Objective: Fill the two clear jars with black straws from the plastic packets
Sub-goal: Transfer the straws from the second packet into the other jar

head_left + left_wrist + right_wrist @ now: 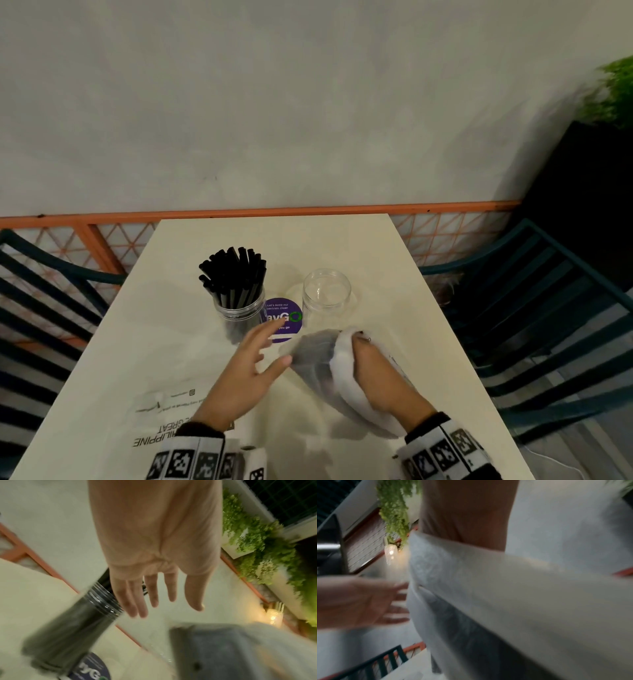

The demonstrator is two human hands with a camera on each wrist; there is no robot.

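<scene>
1. The plastic packet (318, 356) of black straws lies in the right hand (380, 380), whose fingers curl round its white end, above the worktop (137, 342)
2. The left hand (246, 366) hovers just beside the packet's open end, fingers (137, 601) spread and straight, holding nothing
3. Beyond the left fingers stands the filled jar (239, 308) of black straws (236, 274)
4. Beyond the right fingers stands the empty jar (327, 291), a purple sticker (286, 320) between the jars

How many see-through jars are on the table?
2. The straw-filled jar stands left of the purple sticker; the empty jar stands right of it. None seems hidden.
</scene>
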